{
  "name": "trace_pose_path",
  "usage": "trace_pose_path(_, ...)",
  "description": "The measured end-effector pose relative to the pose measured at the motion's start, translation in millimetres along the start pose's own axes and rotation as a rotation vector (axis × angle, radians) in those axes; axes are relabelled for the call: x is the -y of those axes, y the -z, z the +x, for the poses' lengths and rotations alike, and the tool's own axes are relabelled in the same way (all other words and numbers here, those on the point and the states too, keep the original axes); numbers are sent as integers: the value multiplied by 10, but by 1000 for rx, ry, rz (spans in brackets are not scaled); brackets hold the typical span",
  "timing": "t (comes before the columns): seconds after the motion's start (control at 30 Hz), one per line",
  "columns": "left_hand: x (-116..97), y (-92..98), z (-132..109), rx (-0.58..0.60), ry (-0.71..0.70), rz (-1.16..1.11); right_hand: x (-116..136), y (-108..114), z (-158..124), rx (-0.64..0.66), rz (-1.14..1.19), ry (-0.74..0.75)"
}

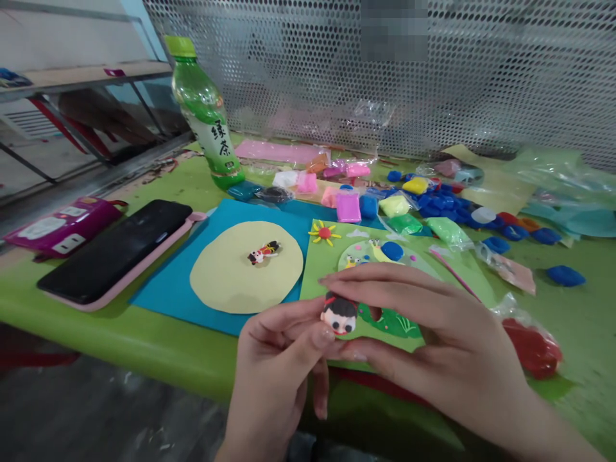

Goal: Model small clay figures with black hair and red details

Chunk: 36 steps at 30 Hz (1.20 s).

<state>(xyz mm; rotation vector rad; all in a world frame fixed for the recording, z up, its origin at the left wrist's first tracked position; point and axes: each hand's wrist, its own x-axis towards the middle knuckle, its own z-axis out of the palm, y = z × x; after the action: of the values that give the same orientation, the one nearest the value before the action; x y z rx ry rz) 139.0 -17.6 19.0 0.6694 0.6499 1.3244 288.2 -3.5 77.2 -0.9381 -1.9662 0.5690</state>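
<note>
Between my two hands is a small clay doll head (339, 316) with black hair, a red band, a pale face and dark eyes. My left hand (283, 359) pinches it from the left, thumb at its lower edge. From the right, my right hand (433, 327) curves round it, fingertips on top and thumb underneath. Behind the hands lies a green card (312, 282) with a clay sun (324, 233) and snails, partly hidden by my right hand. A small clay figure (264, 253) in red, black and white lies on a cream oval (226, 282) over a blue sheet (163, 289).
On the left are a black phone (120, 250) in a pink case and a purple packet (67, 224). A green tea bottle (205, 115) stands at the back. Bagged clay (348, 206) and blue pieces (443, 204) spread rightwards; a bag of red clay (532, 346) lies near my right wrist.
</note>
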Motion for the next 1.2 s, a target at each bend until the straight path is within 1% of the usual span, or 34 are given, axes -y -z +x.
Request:
trace_pose_path(0.1,-1,-24,-15,-74,35,-4,-4,-13,-15,-10,0,-15)
trace_pose_path(0.2,-24,-84,-42,-119,82,-1,-12,-27,-33,-44,-9,-5)
trace_pose_path(0.3,-37,-130,-63,-156,122,-9,-26,-31,-43,-44,-47,16)
trace_pose_path(0.47,34,-82,-27,-118,113,-51,-47,-14,-34,-26,-88,64)
trace_pose_path(0.6,114,-16,19,-80,55,-86,-54,-7,-22,-26,-66,66)
trace_pose_path(0.7,139,-1,24,-46,20,-99,-52,-14,-15,-35,-61,62)
trace_pose_path(0.93,136,20,13,-23,21,-83,-45,-52,-28,-3,-66,61)
trace_pose_path(1.03,146,35,26,-28,31,-74,-52,-56,-42,8,-108,82)
trace_pose_path(1.2,164,32,60,-44,50,-65,-63,-59,-54,29,-129,76)
